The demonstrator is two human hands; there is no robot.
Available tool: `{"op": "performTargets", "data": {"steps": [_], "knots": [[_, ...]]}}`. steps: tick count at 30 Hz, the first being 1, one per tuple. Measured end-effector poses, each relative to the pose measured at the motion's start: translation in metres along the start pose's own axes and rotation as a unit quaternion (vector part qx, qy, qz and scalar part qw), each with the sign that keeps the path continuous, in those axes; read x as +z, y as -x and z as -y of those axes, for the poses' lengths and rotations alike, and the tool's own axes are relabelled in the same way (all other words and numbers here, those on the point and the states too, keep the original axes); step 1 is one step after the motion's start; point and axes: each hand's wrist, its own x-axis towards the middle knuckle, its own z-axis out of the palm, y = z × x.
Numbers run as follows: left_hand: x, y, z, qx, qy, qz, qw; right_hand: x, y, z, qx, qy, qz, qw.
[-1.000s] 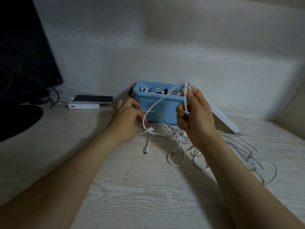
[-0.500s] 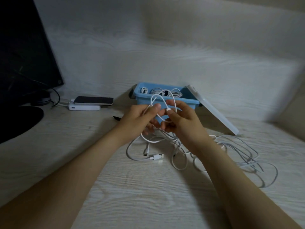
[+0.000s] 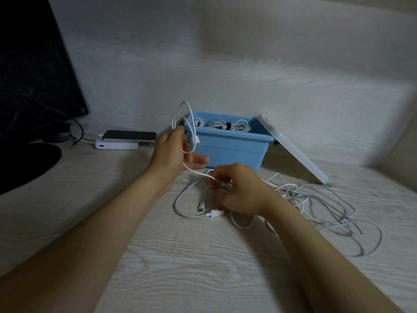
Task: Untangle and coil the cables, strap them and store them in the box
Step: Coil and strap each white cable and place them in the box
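Left hand [image 3: 178, 152]: raised just in front of the left end of the blue box [image 3: 232, 147]; thumb and forefinger are closed on gathered loops of a white cable [image 3: 185, 114]; one loop stands above the hand and another hangs beside the palm; the lower fingers lie straighter, pointing right.

Right hand [image 3: 237, 190]: low over the table [image 3: 158, 256], near the left hand but not touching it; fingers curled, tips pinched on the same white cable; the strand runs taut from one hand to the other.

Tangle of cables [image 3: 316, 206]: loose on the table, beneath and to the right of the right hand; strands overlap and cannot be told apart; one white connector [image 3: 214, 213] lies just left of the right wrist.

Blue box: open, standing on the table behind both hands; coiled cables [image 3: 237, 127] lie inside, one bundle bound with a black strap [image 3: 228, 126]; how many coils there are cannot be told.

Lid [image 3: 293, 152]: white, tilted, its upper edge against the right end of the box, its lower edge on the table.

Other items: phone [image 3: 129, 135] lying flat on a white power bank [image 3: 117, 146], left of the box; dark monitor [image 3: 33, 75] at far left.
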Motion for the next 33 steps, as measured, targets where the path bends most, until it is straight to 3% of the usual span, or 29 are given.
{"op": "performTargets", "data": {"steps": [4, 7, 10, 14, 17, 20, 22, 27, 33], "knots": [[-0.002, 0.002, -0.003, -0.011, 0.011, -0.029, 0.999, -0.004, -0.001, -0.009, 0.081, 0.018, -0.095, 0.992], [-0.004, -0.001, -0.001, 0.008, -0.070, -0.070, 0.995, -0.014, 0.003, -0.009, 0.138, -0.032, -0.183, 0.973], [-0.007, 0.000, 0.003, 0.029, -0.146, -0.082, 0.985, -0.025, 0.007, -0.003, 0.158, -0.203, -0.150, 0.955], [-0.006, 0.003, 0.005, 0.009, -0.121, -0.029, 0.992, -0.028, 0.009, 0.006, 0.095, -0.404, -0.108, 0.903], [-0.004, 0.001, 0.006, 0.010, -0.102, 0.004, 0.995, -0.027, 0.009, 0.012, 0.083, -0.463, -0.092, 0.878], [-0.002, 0.001, 0.004, 0.019, -0.091, 0.043, 0.995, -0.024, 0.007, 0.018, 0.145, -0.486, -0.099, 0.856], [-0.001, 0.004, 0.001, 0.018, -0.080, 0.081, 0.993, -0.021, 0.006, 0.017, 0.160, -0.463, -0.108, 0.865], [-0.002, 0.009, 0.001, 0.022, -0.100, 0.190, 0.976, -0.013, 0.001, 0.013, 0.099, -0.423, -0.090, 0.896], [-0.001, 0.014, -0.002, 0.032, -0.098, 0.191, 0.976, -0.014, 0.002, 0.013, 0.071, -0.434, -0.102, 0.892]]}}
